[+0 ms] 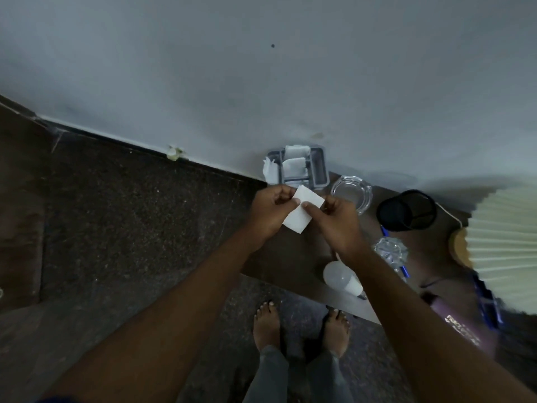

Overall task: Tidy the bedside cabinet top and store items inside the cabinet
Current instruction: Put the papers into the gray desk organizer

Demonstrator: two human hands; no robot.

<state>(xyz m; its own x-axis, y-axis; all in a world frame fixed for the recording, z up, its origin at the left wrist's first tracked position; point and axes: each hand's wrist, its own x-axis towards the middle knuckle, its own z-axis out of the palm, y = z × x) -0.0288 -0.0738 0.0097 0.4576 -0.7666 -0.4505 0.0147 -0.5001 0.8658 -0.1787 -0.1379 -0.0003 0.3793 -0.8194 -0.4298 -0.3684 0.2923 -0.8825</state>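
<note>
The left hand (268,212) and right hand (334,225) were bare, and so were both forearms (174,286). A blue sleeve edge (46,399) showed high on the left arm. Grey trousers (273,373) covered the legs above bare feet (266,324).

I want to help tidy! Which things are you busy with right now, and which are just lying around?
In use: white paper, pinched by left hand and right hand; grey tray.
Lying about: glass ashtray, black cup, light bulb, blue pen, lamp shade.
</note>
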